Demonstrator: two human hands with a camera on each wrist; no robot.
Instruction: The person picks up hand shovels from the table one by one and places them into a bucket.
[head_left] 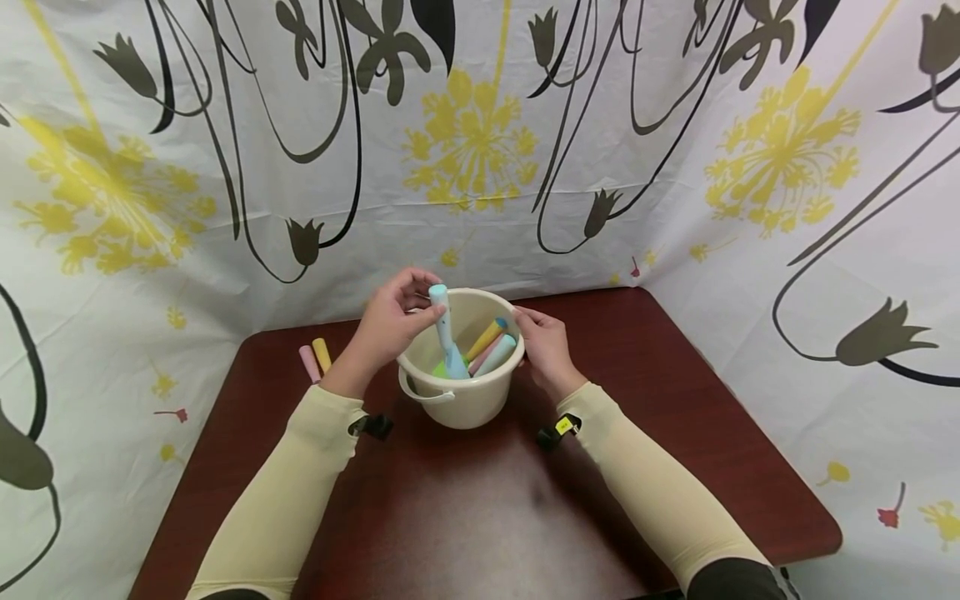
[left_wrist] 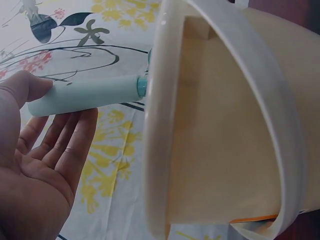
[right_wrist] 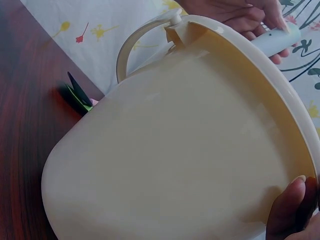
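A cream bucket (head_left: pixel 459 404) stands on the table with its handle hanging down at the front left. Over its left side, my left hand (head_left: pixel 390 321) pinches the pale blue handle (left_wrist: pixel 90 95) of a small spade-like tool between thumb and fingers. The tool stands nearly upright, its light blue blade (head_left: pixel 455 364) inside the bucket. On the opposite side, my right hand (head_left: pixel 547 346) grips the bucket's rim; its thumb (right_wrist: pixel 287 202) shows against the outer wall. Inside the bucket lie a yellow handle (head_left: pixel 486 337), a pale blue-green handle (head_left: pixel 497 354), a pink one and something green.
Left of the bucket, a pink handle (head_left: pixel 309 363) and a yellow handle (head_left: pixel 322 354) lie on the dark red table (head_left: pixel 465 500), partly behind my left forearm. A patterned white curtain (head_left: pixel 480 242) hangs behind the table and along both sides.
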